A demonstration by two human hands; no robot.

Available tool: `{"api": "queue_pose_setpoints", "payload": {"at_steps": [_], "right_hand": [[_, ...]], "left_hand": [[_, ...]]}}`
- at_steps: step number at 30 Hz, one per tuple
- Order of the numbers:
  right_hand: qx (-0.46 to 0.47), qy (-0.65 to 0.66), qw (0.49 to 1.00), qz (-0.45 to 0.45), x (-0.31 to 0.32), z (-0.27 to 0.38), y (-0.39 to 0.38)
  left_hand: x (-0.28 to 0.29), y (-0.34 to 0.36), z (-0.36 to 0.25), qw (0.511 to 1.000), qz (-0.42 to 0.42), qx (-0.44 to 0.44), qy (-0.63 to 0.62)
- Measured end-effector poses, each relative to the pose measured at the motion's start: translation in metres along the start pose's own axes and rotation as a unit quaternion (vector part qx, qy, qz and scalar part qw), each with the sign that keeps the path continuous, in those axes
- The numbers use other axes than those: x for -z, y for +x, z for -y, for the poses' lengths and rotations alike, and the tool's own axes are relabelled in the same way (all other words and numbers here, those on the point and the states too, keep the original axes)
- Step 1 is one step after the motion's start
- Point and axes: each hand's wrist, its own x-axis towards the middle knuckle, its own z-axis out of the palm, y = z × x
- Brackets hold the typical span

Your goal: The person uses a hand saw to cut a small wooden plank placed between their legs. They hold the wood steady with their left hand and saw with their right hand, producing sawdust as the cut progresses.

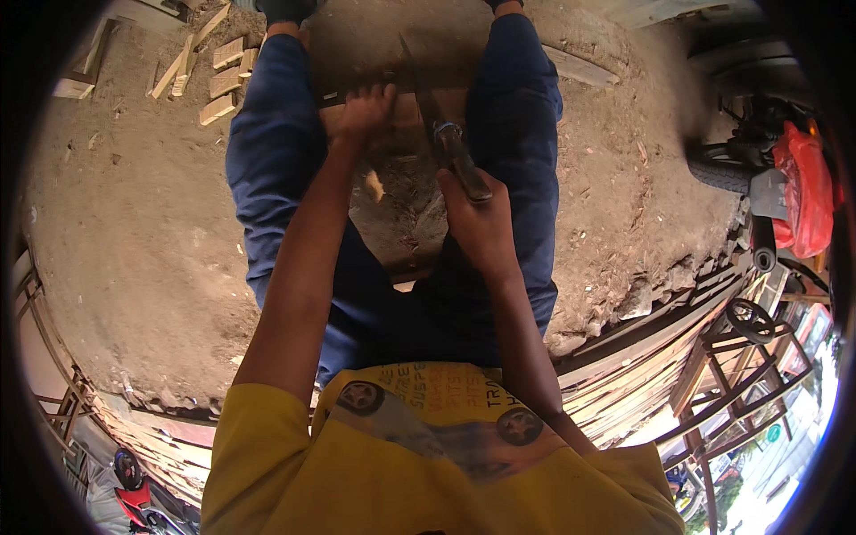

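Observation:
A wooden board (407,111) lies crosswise between my lower legs. My left hand (364,112) presses on its left part, with the fingers curled over the far edge. In my right hand (480,218) is a cutting tool with a wooden handle (462,162) and a long, dark, tapering blade (422,85). The fingers are wrapped round the handle's near end. The blade points away and slightly left, crossing the board's right part. Its edge is too dark to tell whether it has teeth, and I cannot tell whether it touches the wood.
Several wood offcuts (225,82) lie on the dirt floor (143,232) at the far left. A plank (580,66) lies beyond my right leg. At the right stands a motorcycle wheel (720,175) beside a red plastic bag (802,192). Stacked timber (660,370) runs behind at the lower right.

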Motion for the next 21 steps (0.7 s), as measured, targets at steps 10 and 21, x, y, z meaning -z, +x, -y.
{"api": "queue_pose_setpoints", "payload": {"at_steps": [10, 21], "right_hand": [[-0.003, -0.011, 1.0, -0.025, -0.003, 0.0, -0.001], [-0.014, -0.015, 1.0, 0.008, 0.006, 0.006, -0.018]], "left_hand": [[0.008, 0.002, -0.001, 0.999, 0.037, 0.008, -0.026], [0.004, 0.003, 0.001, 0.999, 0.021, -0.001, -0.038]]}}
